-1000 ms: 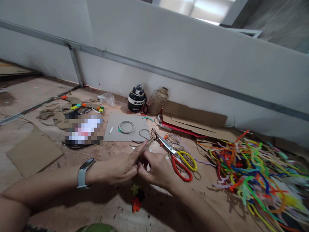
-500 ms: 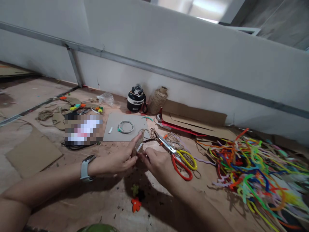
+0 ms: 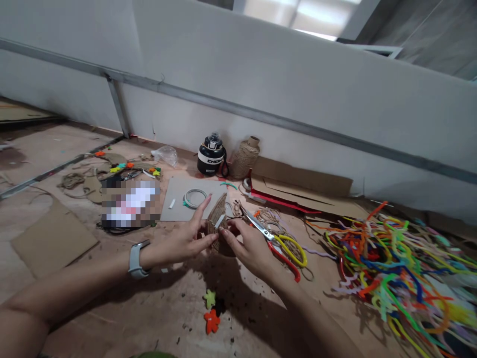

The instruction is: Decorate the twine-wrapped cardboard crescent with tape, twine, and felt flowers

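Note:
Between my hands is a brown twine-wrapped piece point(image 3: 216, 213), tilted up, with a short white strip point(image 3: 219, 221) on its face. My left hand point(image 3: 194, 237) grips its left side, thumb in front and index finger stretched upward. My right hand point(image 3: 244, 243) pinches its lower right side, thumb close to the white strip. Just right of that hand lie scissors point(image 3: 266, 232) with red and yellow handles, on loose twine. Below my hands, a yellow-green flower shape point(image 3: 209, 298) and an orange one point(image 3: 212, 321) rest on the table.
A tape roll point(image 3: 196, 198) lies on a grey board point(image 3: 175, 186). Behind stand a black bottle point(image 3: 209, 160) and a twine spool point(image 3: 246, 156), near folded cardboard point(image 3: 298, 186). Colourful pipe cleaners point(image 3: 395, 268) heap up at right. A cardboard piece point(image 3: 54, 236) lies at left.
The twine-wrapped piece has turned so more of its wound face shows. My left index finger has lifted off its top edge, and my right hand has shifted slightly up and right.

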Demonstrator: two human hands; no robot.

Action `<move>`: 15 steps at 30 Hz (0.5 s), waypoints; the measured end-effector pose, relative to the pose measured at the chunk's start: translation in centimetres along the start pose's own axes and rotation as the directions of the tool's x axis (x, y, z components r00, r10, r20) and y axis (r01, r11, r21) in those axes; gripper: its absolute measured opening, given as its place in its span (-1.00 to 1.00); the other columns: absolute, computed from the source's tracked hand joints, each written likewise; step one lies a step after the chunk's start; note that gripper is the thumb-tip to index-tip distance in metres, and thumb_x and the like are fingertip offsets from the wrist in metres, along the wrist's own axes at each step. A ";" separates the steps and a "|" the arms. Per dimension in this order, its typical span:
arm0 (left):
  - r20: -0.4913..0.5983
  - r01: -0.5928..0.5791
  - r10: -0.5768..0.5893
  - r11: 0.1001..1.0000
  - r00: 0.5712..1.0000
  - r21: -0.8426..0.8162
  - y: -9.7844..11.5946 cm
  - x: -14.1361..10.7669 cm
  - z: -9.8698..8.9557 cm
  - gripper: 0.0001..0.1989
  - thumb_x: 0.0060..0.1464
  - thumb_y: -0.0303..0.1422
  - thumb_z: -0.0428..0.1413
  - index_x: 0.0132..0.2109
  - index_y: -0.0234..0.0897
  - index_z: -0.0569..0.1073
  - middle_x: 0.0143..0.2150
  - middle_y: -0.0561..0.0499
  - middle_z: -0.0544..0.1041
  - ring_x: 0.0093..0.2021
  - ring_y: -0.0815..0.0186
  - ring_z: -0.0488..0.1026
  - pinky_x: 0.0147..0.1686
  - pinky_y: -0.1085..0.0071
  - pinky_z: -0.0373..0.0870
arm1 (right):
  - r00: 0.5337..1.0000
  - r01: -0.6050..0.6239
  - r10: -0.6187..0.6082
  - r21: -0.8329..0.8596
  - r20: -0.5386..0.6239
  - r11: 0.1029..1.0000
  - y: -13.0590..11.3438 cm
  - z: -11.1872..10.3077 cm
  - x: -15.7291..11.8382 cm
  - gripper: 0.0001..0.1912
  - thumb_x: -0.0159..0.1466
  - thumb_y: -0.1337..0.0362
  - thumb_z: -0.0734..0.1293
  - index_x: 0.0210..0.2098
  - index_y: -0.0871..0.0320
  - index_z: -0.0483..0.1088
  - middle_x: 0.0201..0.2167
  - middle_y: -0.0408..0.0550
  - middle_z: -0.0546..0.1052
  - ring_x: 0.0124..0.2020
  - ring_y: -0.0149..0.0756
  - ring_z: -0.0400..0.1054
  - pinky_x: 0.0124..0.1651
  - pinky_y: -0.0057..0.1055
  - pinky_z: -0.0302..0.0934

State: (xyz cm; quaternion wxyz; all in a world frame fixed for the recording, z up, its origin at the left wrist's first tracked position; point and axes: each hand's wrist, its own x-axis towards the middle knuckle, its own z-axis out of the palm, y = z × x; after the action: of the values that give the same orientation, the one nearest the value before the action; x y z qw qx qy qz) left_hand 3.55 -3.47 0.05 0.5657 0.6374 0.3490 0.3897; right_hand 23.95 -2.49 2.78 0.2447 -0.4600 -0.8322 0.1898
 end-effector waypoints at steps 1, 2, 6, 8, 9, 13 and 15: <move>-0.017 0.017 -0.017 0.999 1.000 -0.028 0.0 0.2 0.0 -0.12 0.20 -0.29 0.10 0.41 -0.16 -0.34 -0.20 0.00 0.52 -0.28 0.33 0.45 -0.27 0.41 0.38 | 0.999 -0.024 0.023 0.031 0.039 0.999 0.2 0.0 0.1 -0.77 0.37 0.15 0.19 -0.26 0.15 0.37 -0.40 -0.06 0.50 -0.37 -0.28 0.35 -0.31 -0.40 0.20; -0.034 0.037 -0.039 0.998 0.999 -0.057 0.1 0.4 0.0 -0.16 0.18 -0.28 0.12 0.40 -0.18 -0.24 -0.21 0.00 0.53 -0.28 0.33 0.45 -0.30 0.43 0.37 | 0.998 -0.041 0.038 0.056 0.057 0.998 0.3 0.1 0.1 -0.75 0.38 0.15 0.18 -0.31 0.14 0.37 -0.44 -0.10 0.48 -0.41 -0.31 0.33 -0.35 -0.43 0.18; 0.013 0.123 -0.123 0.972 0.992 -0.199 0.0 1.1 0.0 -0.51 0.13 -0.17 0.17 0.11 -0.30 0.28 -0.21 -0.04 0.51 -0.30 0.34 0.45 -0.36 0.47 0.35 | 0.997 -0.069 0.064 0.113 0.042 0.991 0.7 0.1 0.2 -0.74 0.39 0.14 0.18 -0.35 0.14 0.35 -0.47 -0.14 0.46 -0.44 -0.35 0.30 -0.41 -0.47 0.12; 0.045 0.137 -0.130 0.965 0.990 -0.223 -0.1 1.3 0.0 -0.62 0.13 -0.12 0.15 -0.06 -0.32 0.37 -0.24 0.00 0.49 -0.34 0.37 0.44 -0.37 0.48 0.35 | 0.997 -0.066 0.061 0.123 0.044 0.990 0.6 0.1 0.1 -0.74 0.39 0.16 0.18 -0.35 0.14 0.35 -0.47 -0.14 0.46 -0.45 -0.36 0.30 -0.41 -0.48 0.11; 0.047 0.132 -0.124 0.966 0.991 -0.223 -0.1 1.3 0.0 -0.64 0.14 -0.10 0.15 -0.11 -0.32 0.39 -0.27 0.02 0.48 -0.37 0.39 0.44 -0.38 0.49 0.35 | 0.997 -0.063 0.058 0.125 0.045 0.990 0.6 0.1 0.1 -0.75 0.38 0.16 0.18 -0.35 0.15 0.35 -0.46 -0.14 0.46 -0.44 -0.36 0.30 -0.40 -0.48 0.12; 0.064 0.134 -0.123 0.968 0.990 -0.210 -0.2 1.3 0.0 -0.62 0.13 -0.06 0.14 -0.16 -0.32 0.39 -0.32 0.06 0.45 -0.43 0.43 0.42 -0.42 0.51 0.36 | 0.997 -0.063 0.058 0.104 0.048 0.993 0.5 0.2 0.0 -0.77 0.38 0.18 0.20 -0.31 0.15 0.38 -0.42 -0.12 0.49 -0.39 -0.34 0.34 -0.34 -0.46 0.14; 0.079 0.134 -0.120 0.970 0.990 -0.205 -0.2 1.3 -0.1 -0.61 0.13 -0.04 0.13 -0.16 -0.31 0.39 -0.32 0.06 0.45 -0.43 0.43 0.42 -0.41 0.51 0.38 | 0.997 -0.061 0.056 0.096 0.052 0.993 0.5 0.1 0.0 -0.78 0.38 0.19 0.20 -0.31 0.15 0.39 -0.42 -0.12 0.50 -0.38 -0.34 0.34 -0.34 -0.46 0.14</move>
State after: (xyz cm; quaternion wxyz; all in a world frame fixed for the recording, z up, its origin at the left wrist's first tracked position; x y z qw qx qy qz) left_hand 4.06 -2.27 0.00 0.6646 0.5630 0.3274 0.3661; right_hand 24.22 -2.23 2.44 0.2407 -0.4669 -0.8137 0.2487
